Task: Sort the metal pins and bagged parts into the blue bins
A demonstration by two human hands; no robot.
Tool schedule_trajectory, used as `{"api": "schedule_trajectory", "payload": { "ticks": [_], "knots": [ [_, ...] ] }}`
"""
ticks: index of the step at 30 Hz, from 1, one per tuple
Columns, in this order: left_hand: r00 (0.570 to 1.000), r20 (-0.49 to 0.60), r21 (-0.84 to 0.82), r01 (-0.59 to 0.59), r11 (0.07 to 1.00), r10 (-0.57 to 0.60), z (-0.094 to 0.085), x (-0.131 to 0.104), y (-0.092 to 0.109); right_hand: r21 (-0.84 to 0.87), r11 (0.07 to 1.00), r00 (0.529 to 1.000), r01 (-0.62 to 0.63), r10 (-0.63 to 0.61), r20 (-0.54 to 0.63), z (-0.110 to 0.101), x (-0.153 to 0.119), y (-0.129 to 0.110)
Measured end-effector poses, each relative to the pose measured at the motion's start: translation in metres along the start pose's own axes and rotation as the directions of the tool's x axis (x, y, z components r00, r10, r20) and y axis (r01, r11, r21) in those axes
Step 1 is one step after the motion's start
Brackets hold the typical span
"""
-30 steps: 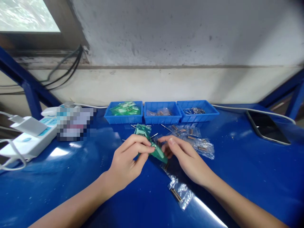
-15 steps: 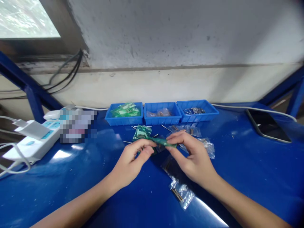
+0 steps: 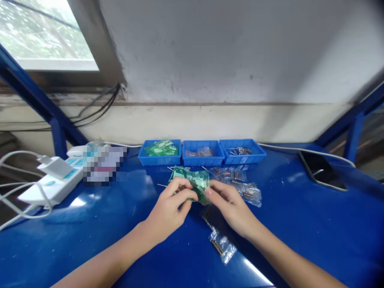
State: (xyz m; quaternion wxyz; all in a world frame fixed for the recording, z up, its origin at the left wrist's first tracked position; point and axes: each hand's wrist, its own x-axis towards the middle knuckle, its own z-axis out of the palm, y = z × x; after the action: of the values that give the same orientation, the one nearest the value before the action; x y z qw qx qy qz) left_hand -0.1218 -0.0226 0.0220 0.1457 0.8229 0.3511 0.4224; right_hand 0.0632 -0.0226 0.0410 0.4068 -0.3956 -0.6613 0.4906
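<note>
Between both hands is a small green plastic bag (image 3: pixel 200 181), held up above the blue table. My left hand (image 3: pixel 172 202) pinches its left and lower edge, fingers curled. At the bag's right edge, my right hand (image 3: pixel 229 202) grips with thumb and fingers. What is inside the bag I cannot make out. Behind it, thin metal rods (image 3: pixel 180 168) lie on the table, partly hidden. Clear plastic bags (image 3: pixel 252 194) with small brass-coloured pieces lie beyond my right hand. Another clear bag (image 3: pixel 222 246) with brass-coloured pins lies nearer to me, below the hands.
Three blue trays line the back: one with green bags (image 3: pixel 159 161), one with clear bags (image 3: pixel 202 161), one with metal pins (image 3: pixel 243 159). A white power strip (image 3: pixel 57 188) with plugs and cables is at left. A black phone (image 3: pixel 324 171) lies at right.
The green bag has turned from nearly edge-on to show its broad face. My fingers have shifted their hold on it. The camera view has tilted upward slightly.
</note>
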Motion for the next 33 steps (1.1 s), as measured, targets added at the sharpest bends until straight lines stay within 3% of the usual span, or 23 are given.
{"api": "schedule_trajectory", "payload": {
  "ticks": [3, 5, 7, 9, 11, 14, 16, 18, 21, 25, 27, 29, 31, 33],
  "knots": [
    [0.996, 0.084, 0.026, -0.040, 0.999, 0.038, -0.012, 0.027, 0.001, -0.038, 0.998, 0.987, 0.054, -0.059, -0.147, -0.005, 0.015, -0.009],
    [0.996, 0.065, -0.018, 0.060, 0.998, -0.058, -0.026, 0.055, 0.002, -0.191, 0.975, 0.973, 0.117, -0.151, -0.177, -0.012, 0.028, -0.022],
    [0.971, 0.120, -0.190, 0.228, 0.955, -0.208, -0.040, 0.082, 0.004, -0.379, 0.906, 0.960, 0.185, -0.250, -0.128, -0.019, 0.039, -0.039],
    [0.939, 0.058, -0.346, 0.339, 0.875, -0.340, -0.049, 0.103, 0.007, -0.529, 0.815, 0.935, 0.236, -0.339, -0.105, -0.023, 0.049, -0.056],
    [0.914, -0.007, -0.433, 0.364, 0.825, -0.406, -0.054, 0.119, 0.011, -0.599, 0.759, 0.901, 0.254, -0.412, -0.140, -0.024, 0.058, -0.072],
    [0.902, -0.189, -0.382, 0.298, 0.875, -0.389, -0.055, 0.132, 0.018, -0.466, 0.850, 0.893, 0.247, -0.387, -0.232, -0.028, 0.073, -0.088],
    [0.870, -0.384, -0.216, 0.243, 0.946, -0.311, -0.054, 0.134, 0.022, -0.220, 0.949, 0.917, 0.225, -0.283, -0.281, -0.035, 0.085, -0.093],
    [0.844, -0.508, 0.003, 0.202, 0.979, -0.173, -0.055, 0.134, 0.024, -0.007, 0.981, 0.934, 0.192, -0.185, -0.306, -0.043, 0.094, -0.093],
    [0.884, -0.467, 0.234, 0.090, 0.968, 0.031, -0.054, 0.130, 0.021, 0.114, 0.987, 0.965, 0.113, -0.081, -0.250, -0.052, 0.100, -0.089],
    [0.905, -0.402, 0.227, -0.047, 0.973, 0.138, -0.044, 0.127, 0.011, 0.213, 0.977, 0.997, -0.001, 0.016, -0.069, -0.051, 0.096, -0.085],
    [0.901, -0.415, 0.165, -0.060, 0.984, 0.125, -0.036, 0.127, 0.006, 0.232, 0.973, 1.000, -0.006, 0.009, -0.011, -0.048, 0.095, -0.083],
    [0.898, -0.438, 0.103, 0.004, 0.995, 0.041, -0.027, 0.126, 0.001, 0.215, 0.977, 1.000, 0.000, -0.007, 0.030, -0.047, 0.097, -0.079],
    [0.890, -0.437, 0.013, 0.148, 0.989, -0.128, -0.021, 0.126, -0.006, 0.131, 0.991, 1.000, 0.006, -0.009, 0.023, -0.049, 0.101, -0.073],
    [0.873, -0.351, -0.094, 0.326, 0.941, -0.338, -0.018, 0.125, -0.015, -0.017, 1.000, 0.999, 0.001, -0.002, -0.054, -0.054, 0.106, -0.066]
  ]
}}
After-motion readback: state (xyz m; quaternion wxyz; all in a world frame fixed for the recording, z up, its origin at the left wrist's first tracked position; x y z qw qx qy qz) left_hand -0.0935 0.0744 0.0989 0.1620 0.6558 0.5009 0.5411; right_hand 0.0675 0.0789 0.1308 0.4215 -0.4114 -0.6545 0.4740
